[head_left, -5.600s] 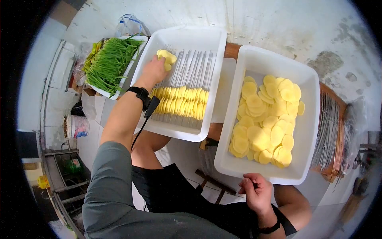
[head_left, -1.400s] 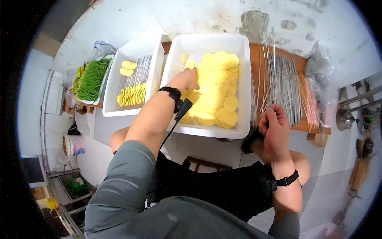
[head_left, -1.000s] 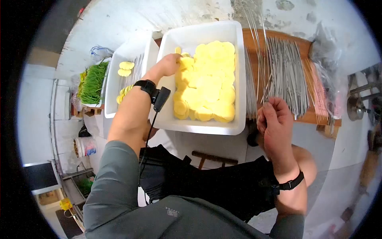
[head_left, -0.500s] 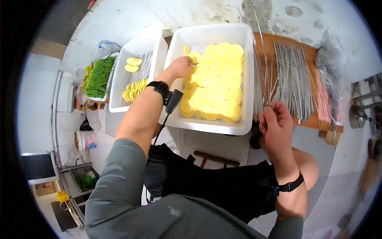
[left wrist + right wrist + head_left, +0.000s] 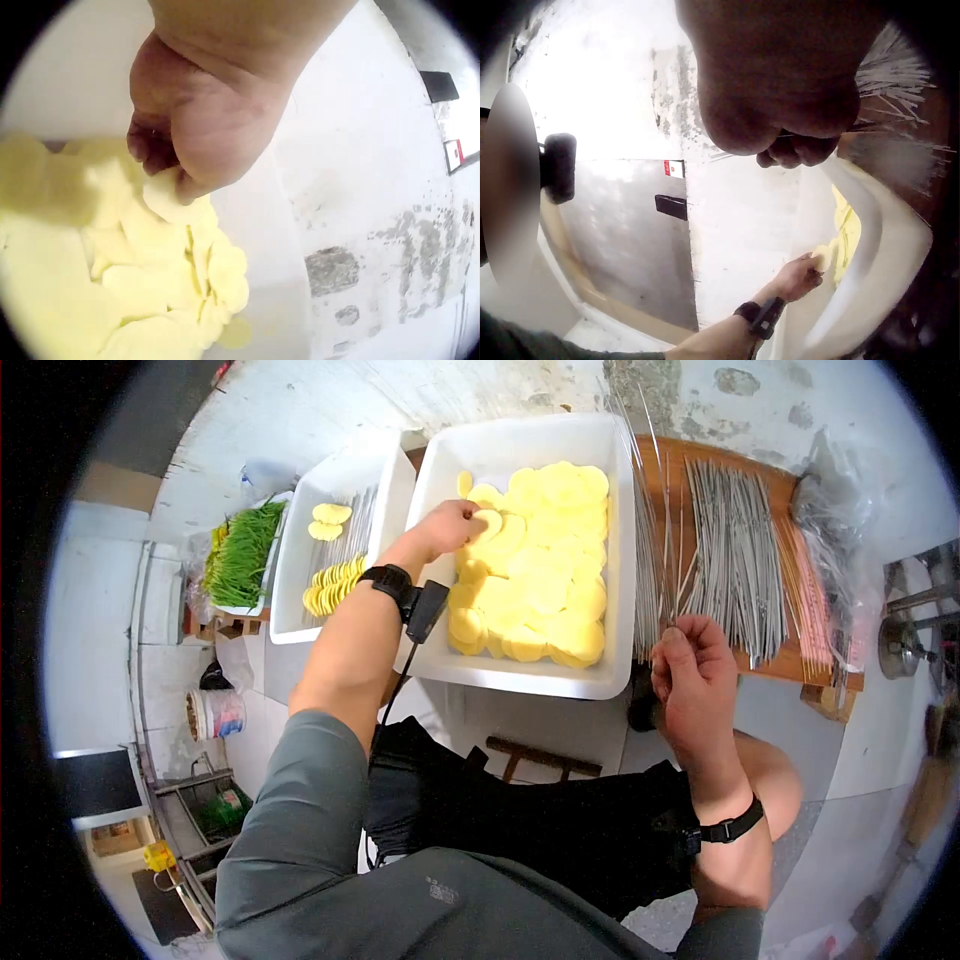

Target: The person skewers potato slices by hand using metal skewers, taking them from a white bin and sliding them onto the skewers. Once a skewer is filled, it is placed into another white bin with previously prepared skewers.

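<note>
My left hand (image 5: 440,530) reaches into the far left of the large white tub (image 5: 430,615) and pinches a thin round potato slice (image 5: 488,523). In the left wrist view, thumb and fingers hold that slice (image 5: 165,199) by its edge, close over the heap of yellow slices (image 5: 142,292). My right hand (image 5: 695,670), in front of the tub's right side, pinches the lower ends of a few long thin metal skewers (image 5: 667,550), which point up toward the wall. The right wrist view shows this hand (image 5: 780,90) dark, with its curled fingertips hiding most of the grip.
To the left, another white tub (image 5: 290,575) holds threaded slices (image 5: 335,585), bare skewers and a couple of loose slices (image 5: 328,520). Beyond it is a tray of green chives (image 5: 243,555). On the right, many skewers (image 5: 735,560) lie on a wooden board (image 5: 780,480) beside clear plastic (image 5: 835,510).
My left hand has left the skewer tub for the slice tub, and now pinches a slice there. My right hand has come up and holds skewers. The view has shifted rightward.
</note>
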`<state>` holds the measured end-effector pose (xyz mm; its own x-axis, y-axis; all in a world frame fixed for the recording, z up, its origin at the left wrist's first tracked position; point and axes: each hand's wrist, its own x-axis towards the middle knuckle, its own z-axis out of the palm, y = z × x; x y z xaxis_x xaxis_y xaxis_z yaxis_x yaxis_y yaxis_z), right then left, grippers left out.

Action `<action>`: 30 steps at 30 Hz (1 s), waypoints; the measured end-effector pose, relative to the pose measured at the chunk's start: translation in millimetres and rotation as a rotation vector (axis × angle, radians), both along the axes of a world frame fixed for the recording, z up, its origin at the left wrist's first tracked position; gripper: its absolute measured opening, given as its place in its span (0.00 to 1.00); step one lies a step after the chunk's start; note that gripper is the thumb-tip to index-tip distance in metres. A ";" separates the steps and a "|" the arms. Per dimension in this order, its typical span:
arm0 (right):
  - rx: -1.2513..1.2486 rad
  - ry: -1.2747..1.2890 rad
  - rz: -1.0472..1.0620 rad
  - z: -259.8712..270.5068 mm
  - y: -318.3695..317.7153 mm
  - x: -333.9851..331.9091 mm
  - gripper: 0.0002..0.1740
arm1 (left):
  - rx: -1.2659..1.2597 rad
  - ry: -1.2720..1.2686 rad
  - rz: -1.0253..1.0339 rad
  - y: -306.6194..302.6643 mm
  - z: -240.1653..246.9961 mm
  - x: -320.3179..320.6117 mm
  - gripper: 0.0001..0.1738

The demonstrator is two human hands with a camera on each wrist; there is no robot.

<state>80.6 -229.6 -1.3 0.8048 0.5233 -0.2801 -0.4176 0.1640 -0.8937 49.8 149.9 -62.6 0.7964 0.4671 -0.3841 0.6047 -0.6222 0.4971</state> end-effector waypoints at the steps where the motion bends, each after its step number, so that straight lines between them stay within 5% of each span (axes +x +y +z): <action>1: -0.002 0.007 -0.001 0.2 0.0 0.1 0.05 | -0.190 -0.024 0.096 6.8 -1.6 0.7 0.21; 6: 0.009 -0.011 -0.001 -7.6 2.3 -1.6 0.05 | -0.609 -0.179 0.356 -8.8 23.0 -3.5 0.17; 14: -0.134 -0.030 0.161 -26.2 7.2 -17.9 0.04 | -0.629 -0.531 0.388 -44.7 37.6 -29.1 0.08; 20: -0.098 -0.094 0.137 -22.0 11.3 -31.0 0.05 | -0.881 -0.959 0.736 -50.0 72.5 -83.6 0.08; 30: -0.163 -0.100 0.133 -32.3 0.7 -43.3 0.06 | -1.006 -0.889 0.775 -89.7 43.3 -139.1 0.07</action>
<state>37.3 -228.9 -33.7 0.7599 0.5810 -0.2916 -0.3335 -0.0366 -0.9420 -89.3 60.2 -19.2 0.6241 0.7071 -0.3324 -0.0965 0.4919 0.8653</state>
